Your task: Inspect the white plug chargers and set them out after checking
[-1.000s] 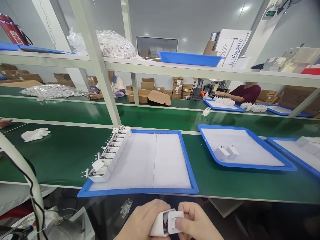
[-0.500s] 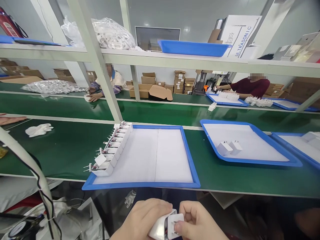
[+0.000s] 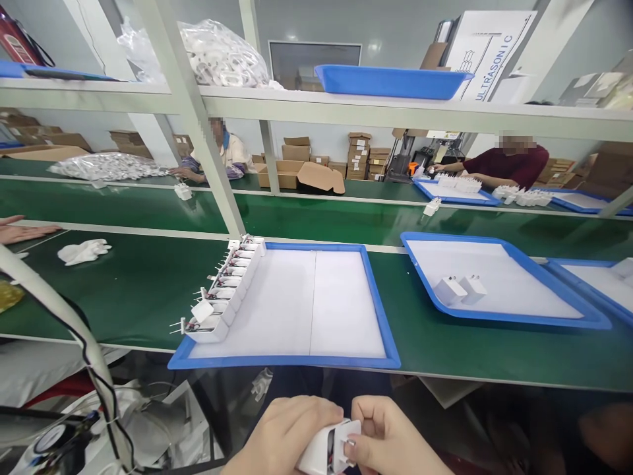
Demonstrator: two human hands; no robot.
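Low in front of the bench edge, my left hand (image 3: 289,427) is wrapped around a white charger housing (image 3: 315,455). Dark and reddish parts show in the gap at its open end. My right hand (image 3: 390,432) pinches the square white plug cover (image 3: 347,435) by its metal pins. This cover stands tilted at the housing's open end; whether the two are joined I cannot tell. Beyond both hands lies a blue-rimmed tray (image 3: 287,362) with white lining. Along its left side runs a row of open white chargers (image 3: 230,289), with wires and pins showing.
A second blue tray (image 3: 519,320) at right holds two closed white chargers (image 3: 459,290). White gloves (image 3: 85,251) and another person's hand (image 3: 27,231) are at left. A shelf post (image 3: 210,145) rises behind the near tray. Two co-workers sit across the green belt (image 3: 306,214).
The plug cover has turned more edge-on against the housing in my hands. Across the belt, the left co-worker has let go of a white charger, which now lies on the belt.
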